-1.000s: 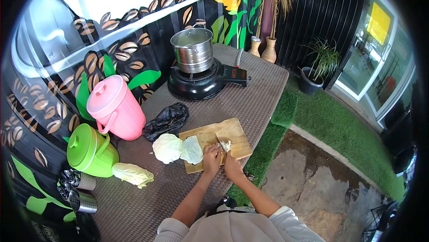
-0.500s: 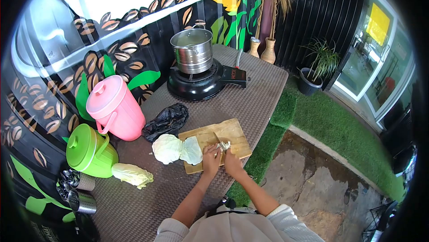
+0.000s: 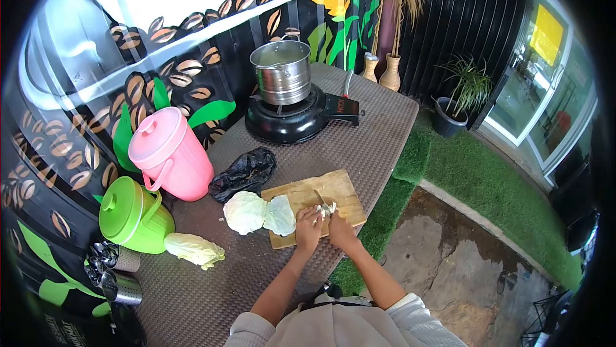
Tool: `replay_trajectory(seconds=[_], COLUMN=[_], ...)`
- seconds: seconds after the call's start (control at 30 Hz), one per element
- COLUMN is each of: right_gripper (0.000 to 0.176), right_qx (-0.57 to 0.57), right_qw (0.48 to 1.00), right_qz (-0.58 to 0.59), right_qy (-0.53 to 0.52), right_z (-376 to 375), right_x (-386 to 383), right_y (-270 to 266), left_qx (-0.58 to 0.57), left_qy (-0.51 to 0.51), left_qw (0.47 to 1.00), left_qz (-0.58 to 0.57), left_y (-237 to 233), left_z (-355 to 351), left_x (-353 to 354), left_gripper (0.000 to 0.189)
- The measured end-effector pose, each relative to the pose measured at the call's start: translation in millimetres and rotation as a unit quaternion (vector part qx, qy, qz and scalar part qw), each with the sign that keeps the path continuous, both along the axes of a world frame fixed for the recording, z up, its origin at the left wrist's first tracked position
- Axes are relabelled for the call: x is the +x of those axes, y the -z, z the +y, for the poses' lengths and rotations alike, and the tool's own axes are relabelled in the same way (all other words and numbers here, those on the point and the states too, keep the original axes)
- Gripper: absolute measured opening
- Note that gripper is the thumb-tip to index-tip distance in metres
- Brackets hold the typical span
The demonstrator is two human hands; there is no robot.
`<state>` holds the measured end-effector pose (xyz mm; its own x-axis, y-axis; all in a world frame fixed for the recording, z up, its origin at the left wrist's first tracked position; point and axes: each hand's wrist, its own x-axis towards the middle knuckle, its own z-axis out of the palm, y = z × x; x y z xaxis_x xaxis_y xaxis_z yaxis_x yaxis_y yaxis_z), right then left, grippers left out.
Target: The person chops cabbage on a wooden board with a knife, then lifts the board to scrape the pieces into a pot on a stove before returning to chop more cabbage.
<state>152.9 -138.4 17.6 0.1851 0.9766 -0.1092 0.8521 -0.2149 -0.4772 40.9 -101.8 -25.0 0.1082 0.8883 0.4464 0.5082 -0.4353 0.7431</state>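
A wooden cutting board [image 3: 340, 186] lies near the table's front edge. On it my right hand [image 3: 342, 230] is closed round a knife [image 3: 321, 197], whose blade points up and left. Small pale chopped pieces [image 3: 328, 210] lie by the blade. My left hand [image 3: 309, 226] rests on the board just left of the knife, fingers bent together; what is under them is too small to make out. A loose cabbage leaf [image 3: 280, 215] lies on the board's left side, touching a round cabbage [image 3: 244, 213].
A steel pot [image 3: 281, 72] stands on a black portable stove [image 3: 285, 119] at the back. To the left are a black plastic bag [image 3: 244, 172], a pink jug [image 3: 172, 154], a green jug [image 3: 136, 215], a long cabbage [image 3: 194, 250] and a perforated metal utensil holder [image 3: 120, 287].
The whole view has shifted slightly, so things sit a little further right. The knife blade is tilted differently beside the chopped pieces. Both hands stay at the board.
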Motion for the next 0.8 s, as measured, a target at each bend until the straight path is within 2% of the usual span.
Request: replay_trajectory(seconds=[0.07,0.1,0.17,0.3,0.47,0.57,0.67,0.8], right_gripper=[0.026,0.026,0.028,0.028,0.024,0.026,0.026,0.024], right_qx=[-0.067,-0.066,-0.074,-0.025,-0.040,-0.077,-0.042,-0.012], right_qw=[0.997,0.998,0.995,0.997,0.997,0.994,0.994,0.998], right_qz=[0.019,0.019,0.047,0.058,0.061,0.073,0.074,0.060], right_qy=[-0.017,-0.018,0.041,0.036,-0.007,0.038,0.069,0.013], right_z=[-3.0,-7.1,-17.4,-4.1,-8.7,-18.5,-10.9,-5.0], right_x=[2.4,-1.2,-11.8,-13.9,-5.5,-17.7,-21.3,-7.8], right_y=[-8.0,-10.3,-9.8,1.0,-20.6,-16.3,2.7,-3.0], left_qx=[0.023,0.025,-0.004,0.000,-0.017,-0.017,-0.012,-0.015], left_qy=[0.009,0.008,-0.003,0.003,-0.001,-0.003,-0.001,0.001], left_qw=[1.000,1.000,1.000,1.000,1.000,1.000,1.000,1.000], left_qz=[0.011,0.011,0.001,-0.002,-0.023,-0.021,-0.026,-0.025], left_y=[-0.4,-2.5,-5.8,-0.9,-2.2,0.0,4.2,-1.4], left_z=[0.3,0.0,-1.6,-1.6,-0.6,0.5,2.3,-0.2], left_x=[-1.4,-1.3,-0.5,-1.3,-0.7,-0.9,-2.1,-1.5], left_gripper=[0.018,0.018,0.019,0.019,0.019,0.019,0.020,0.019])
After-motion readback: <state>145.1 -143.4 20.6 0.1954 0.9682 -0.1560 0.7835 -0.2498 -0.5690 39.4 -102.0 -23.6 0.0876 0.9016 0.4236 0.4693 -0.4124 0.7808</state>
